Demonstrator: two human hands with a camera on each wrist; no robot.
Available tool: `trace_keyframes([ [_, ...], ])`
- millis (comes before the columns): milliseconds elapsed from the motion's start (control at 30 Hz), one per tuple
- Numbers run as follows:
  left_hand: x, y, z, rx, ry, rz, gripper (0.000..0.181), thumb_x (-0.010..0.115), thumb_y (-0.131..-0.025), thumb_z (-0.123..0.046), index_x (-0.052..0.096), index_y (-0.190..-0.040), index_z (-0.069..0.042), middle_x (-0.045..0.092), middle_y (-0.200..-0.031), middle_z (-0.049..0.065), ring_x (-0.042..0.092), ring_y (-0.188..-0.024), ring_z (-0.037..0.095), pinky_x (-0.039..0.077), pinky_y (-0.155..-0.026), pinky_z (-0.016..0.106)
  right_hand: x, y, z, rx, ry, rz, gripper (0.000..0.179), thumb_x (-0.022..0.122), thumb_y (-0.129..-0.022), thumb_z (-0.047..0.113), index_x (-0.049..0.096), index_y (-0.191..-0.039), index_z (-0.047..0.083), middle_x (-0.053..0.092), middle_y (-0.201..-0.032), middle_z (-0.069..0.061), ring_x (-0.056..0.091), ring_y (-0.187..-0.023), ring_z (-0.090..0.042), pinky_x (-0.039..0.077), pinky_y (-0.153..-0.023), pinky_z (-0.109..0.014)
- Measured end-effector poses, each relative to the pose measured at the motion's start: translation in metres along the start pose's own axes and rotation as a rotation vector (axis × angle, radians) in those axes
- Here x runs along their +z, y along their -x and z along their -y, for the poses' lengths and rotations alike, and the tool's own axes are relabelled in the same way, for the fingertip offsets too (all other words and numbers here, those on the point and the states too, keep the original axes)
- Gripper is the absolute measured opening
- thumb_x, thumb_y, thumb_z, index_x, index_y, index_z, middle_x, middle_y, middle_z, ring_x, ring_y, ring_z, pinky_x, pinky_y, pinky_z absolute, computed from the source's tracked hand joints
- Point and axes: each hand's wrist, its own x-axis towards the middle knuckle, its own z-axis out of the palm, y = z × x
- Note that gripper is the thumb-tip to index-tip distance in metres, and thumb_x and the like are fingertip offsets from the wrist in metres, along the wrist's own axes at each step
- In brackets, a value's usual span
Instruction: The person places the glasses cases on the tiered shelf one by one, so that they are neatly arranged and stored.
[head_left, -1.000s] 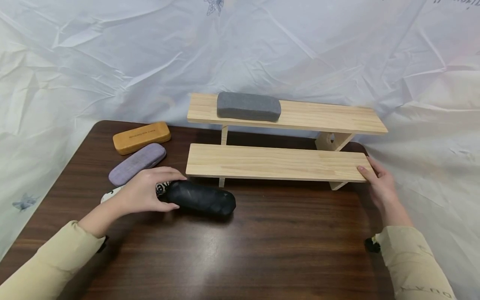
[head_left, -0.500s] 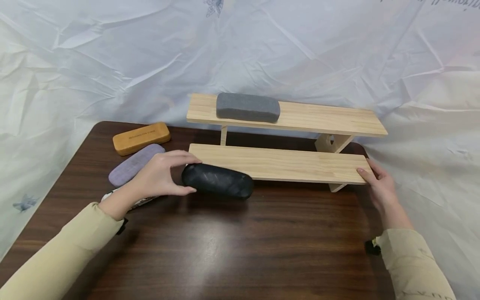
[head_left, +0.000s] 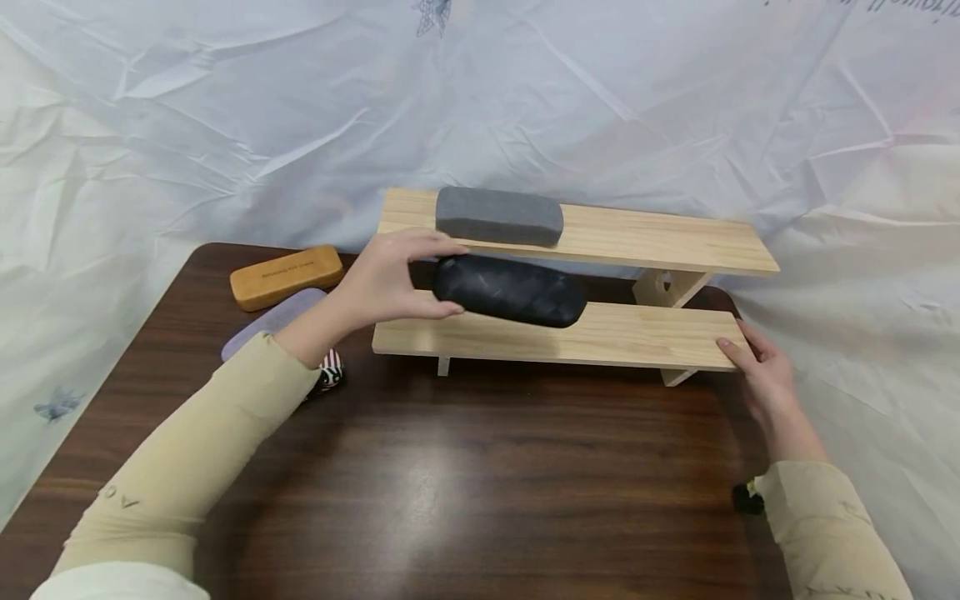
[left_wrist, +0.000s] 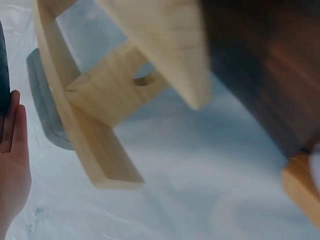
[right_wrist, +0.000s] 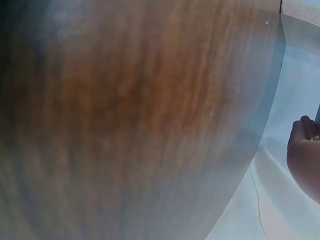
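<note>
In the head view my left hand (head_left: 390, 279) pinches the left end of a black glasses case (head_left: 510, 290) between thumb and fingers. The case is held up in front of the wooden two-tier shelf (head_left: 645, 333), over its lower board. At the shelf's right end my right hand (head_left: 768, 379) grips the edge of the lower board, thumb on top. A grey glasses case (head_left: 498, 217) lies on the upper board, left of its middle. The left wrist view shows part of my left hand (left_wrist: 15, 165) at the edge, beside a sliver of the black case.
Left of the shelf, an orange-brown glasses case (head_left: 287, 277) and a lavender case (head_left: 273, 321) lie on the dark wooden table (head_left: 480, 483). A patterned black-and-white case (head_left: 330, 372) is mostly hidden under my left arm. White sheeting (head_left: 300, 108) hangs behind the table.
My left hand has lifted the black case off the table and carried it up and right, to in front of the shelf. My right hand stays on the lower board's end.
</note>
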Motion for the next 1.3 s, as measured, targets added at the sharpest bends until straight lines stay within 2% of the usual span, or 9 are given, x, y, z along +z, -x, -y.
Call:
trace_keyframes([
  [233,0.009,-0.045,-0.01,0.054,0.028,-0.008,0.061,0.097,-0.075,-0.028,0.076,-0.128,-0.005,0.076,-0.125,0.012,0.07,-0.119,0.028,0.057,-0.1,0.043,0.0,0.0,0.001,-0.01,0.018,-0.003,0.08,0.07,-0.102,0.009,0.025,-0.168,0.009,0.022,-0.178,0.001,0.06,-0.099,0.013,0.051,-0.085,-0.002],
  [367,0.015,-0.068,-0.015,0.031,0.041,0.009,0.06,0.095,-0.077,-0.03,0.076,-0.129,-0.007,0.077,-0.126,0.009,0.07,-0.12,0.025,0.056,-0.102,0.039,0.001,0.0,0.001,-0.015,0.012,-0.009,0.08,0.07,-0.102,0.008,0.025,-0.168,0.007,0.035,-0.17,0.003,0.061,-0.1,0.013,0.052,-0.086,-0.002],
  [600,0.024,-0.106,-0.024,-0.007,0.0,0.096,0.065,0.09,-0.084,-0.037,0.07,-0.14,-0.009,0.072,-0.138,0.007,0.065,-0.129,0.023,0.051,-0.111,0.037,0.002,0.001,0.001,-0.014,-0.023,0.002,0.08,0.068,-0.102,0.005,0.024,-0.168,0.007,0.04,-0.164,-0.001,0.063,-0.097,0.013,0.053,-0.085,-0.003],
  [700,0.03,-0.12,-0.027,-0.021,-0.015,0.113,0.067,0.088,-0.086,-0.04,0.068,-0.143,-0.01,0.071,-0.141,0.006,0.065,-0.131,0.022,0.051,-0.112,0.036,0.002,0.002,0.0,-0.028,-0.046,0.01,0.078,0.069,-0.102,0.003,0.027,-0.167,0.008,0.051,-0.153,0.003,0.064,-0.097,0.012,0.054,-0.085,-0.004],
  [767,0.034,-0.129,-0.029,-0.031,-0.022,0.116,0.068,0.088,-0.086,-0.041,0.067,-0.144,-0.011,0.07,-0.142,0.005,0.064,-0.131,0.021,0.051,-0.112,0.035,0.002,0.003,0.0,-0.041,-0.064,0.018,0.076,0.069,-0.101,0.002,0.029,-0.167,0.008,0.059,-0.141,0.009,0.065,-0.097,0.01,0.055,-0.085,-0.005],
  [867,0.04,-0.14,-0.031,-0.037,-0.049,0.12,0.068,0.088,-0.086,-0.042,0.067,-0.145,-0.013,0.07,-0.143,0.003,0.064,-0.132,0.019,0.051,-0.112,0.032,0.002,0.003,0.0,-0.048,-0.076,0.029,0.076,0.069,-0.101,0.001,0.031,-0.166,0.009,0.062,-0.131,0.015,0.066,-0.097,0.009,0.055,-0.086,-0.006],
  [1000,0.051,-0.152,-0.032,-0.041,-0.099,0.129,0.066,0.087,-0.086,-0.044,0.069,-0.143,-0.015,0.071,-0.141,0.002,0.064,-0.131,0.018,0.05,-0.111,0.029,0.001,0.004,-0.001,-0.047,-0.068,0.03,0.075,0.069,-0.101,0.002,0.032,-0.166,0.01,0.059,-0.142,0.009,0.065,-0.098,0.01,0.054,-0.087,-0.005],
  [1200,0.064,-0.169,-0.032,-0.091,-0.178,0.166,0.063,0.084,-0.089,-0.045,0.068,-0.142,-0.017,0.071,-0.14,-0.001,0.064,-0.129,0.016,0.049,-0.109,0.028,0.001,0.006,0.0,-0.053,-0.062,0.029,0.072,0.07,-0.101,0.004,0.038,-0.164,0.014,0.049,-0.156,0.002,0.065,-0.099,0.011,0.054,-0.087,-0.005],
  [1300,0.068,-0.176,-0.032,-0.121,-0.204,0.179,0.062,0.084,-0.089,-0.046,0.068,-0.143,-0.018,0.071,-0.139,-0.002,0.064,-0.127,0.016,0.05,-0.108,0.029,0.001,0.006,0.0,-0.058,-0.062,0.026,0.07,0.071,-0.1,0.004,0.041,-0.163,0.015,0.054,-0.15,0.002,0.066,-0.099,0.01,0.054,-0.087,-0.005],
])
